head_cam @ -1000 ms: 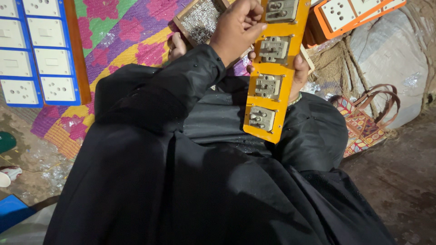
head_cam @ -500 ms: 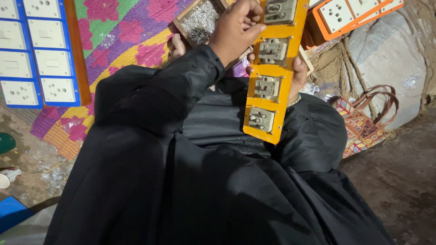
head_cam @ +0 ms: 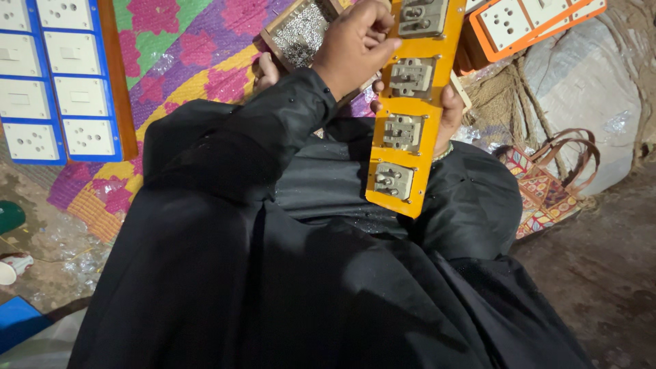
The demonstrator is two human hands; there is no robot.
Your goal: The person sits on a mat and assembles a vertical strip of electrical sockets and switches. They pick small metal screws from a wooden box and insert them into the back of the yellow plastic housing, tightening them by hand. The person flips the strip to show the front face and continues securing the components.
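Note:
A long orange board [head_cam: 404,147] with several beige switch and socket backs screwed to it stands tilted over my lap. My right hand [head_cam: 449,113] grips it from behind at its right edge, with a bangle at the wrist. My left hand [head_cam: 355,42], in a black sleeve, is curled against the board's left edge beside the second module from the top. What its fingertips pinch is hidden. Just behind that hand lies a small wooden tray of silver screws [head_cam: 298,31].
A blue board of white switches and sockets [head_cam: 51,82] lies at the left on a colourful woven mat [head_cam: 184,55]. An orange socket board [head_cam: 526,24], a grey sack [head_cam: 581,82] and a patterned handbag [head_cam: 547,188] are at the right. My black garment fills the foreground.

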